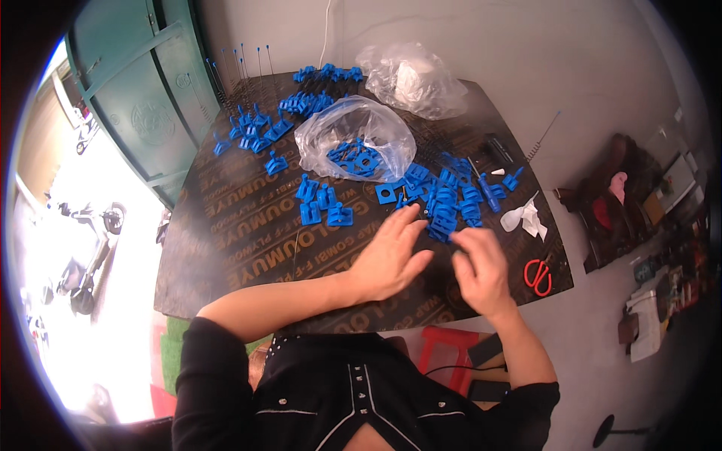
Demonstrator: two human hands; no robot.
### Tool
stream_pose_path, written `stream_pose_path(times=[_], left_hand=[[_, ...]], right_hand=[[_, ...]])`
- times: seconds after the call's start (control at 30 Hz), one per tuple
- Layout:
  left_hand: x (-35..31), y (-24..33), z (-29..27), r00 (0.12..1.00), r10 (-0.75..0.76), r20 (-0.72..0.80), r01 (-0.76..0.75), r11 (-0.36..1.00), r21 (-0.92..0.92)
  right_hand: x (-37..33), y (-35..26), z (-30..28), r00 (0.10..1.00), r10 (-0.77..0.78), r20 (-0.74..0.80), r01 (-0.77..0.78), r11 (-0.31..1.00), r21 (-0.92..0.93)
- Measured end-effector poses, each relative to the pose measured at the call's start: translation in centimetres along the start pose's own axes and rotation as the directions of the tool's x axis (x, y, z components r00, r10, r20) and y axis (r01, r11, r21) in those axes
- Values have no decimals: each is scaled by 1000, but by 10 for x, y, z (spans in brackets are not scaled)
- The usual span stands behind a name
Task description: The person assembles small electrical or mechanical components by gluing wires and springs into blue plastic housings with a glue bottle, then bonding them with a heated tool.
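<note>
My left hand point(387, 255) lies over the dark table point(263, 259), fingers stretched out and thumb apart. Its fingertips reach the near edge of a pile of blue plastic parts point(447, 197); I cannot tell whether they touch. My right hand point(482, 272) hovers just right of it, fingers bent and thumb apart, with nothing visible in it. It is slightly blurred, close to the pile's near end. Behind the pile, an open clear plastic bag point(312, 143) holds more small blue pieces. A blue-handled screwdriver point(488, 194) rests at the pile's right side.
Blue brackets point(320, 199) stand left of the pile, with further ones carrying tall springs point(259, 124) behind. Red-handled scissors point(537, 277) and crumpled white tissue point(532, 219) lie near the right edge. A second plastic bag point(414, 79) sits at the back by the wall.
</note>
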State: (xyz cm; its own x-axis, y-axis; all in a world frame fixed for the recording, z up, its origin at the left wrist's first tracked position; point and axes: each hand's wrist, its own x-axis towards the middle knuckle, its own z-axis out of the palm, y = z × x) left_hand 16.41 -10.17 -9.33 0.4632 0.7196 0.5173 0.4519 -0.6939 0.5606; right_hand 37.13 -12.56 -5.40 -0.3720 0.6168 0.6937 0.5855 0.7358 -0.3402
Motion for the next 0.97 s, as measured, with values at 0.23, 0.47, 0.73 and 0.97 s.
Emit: stream_pose_path(times=[0.23,0.47,0.73,0.97], left_hand=[[-1,-23,-71,982,131,-137,-56,891,450],[-5,-51,-76,987,119,-111,-46,859,509],[-14,-64,-76,983,162,-86,-90,834,544],[-17,-61,-78,991,84,-100,-19,851,524]], right_hand=[[-15,-37,34,617,-371,694,322,924,208],[4,-22,79,552,-515,656,414,852,320],[37,3,94,628,-418,656,436,888,147],[50,24,104,697,-286,658,404,915,-29]])
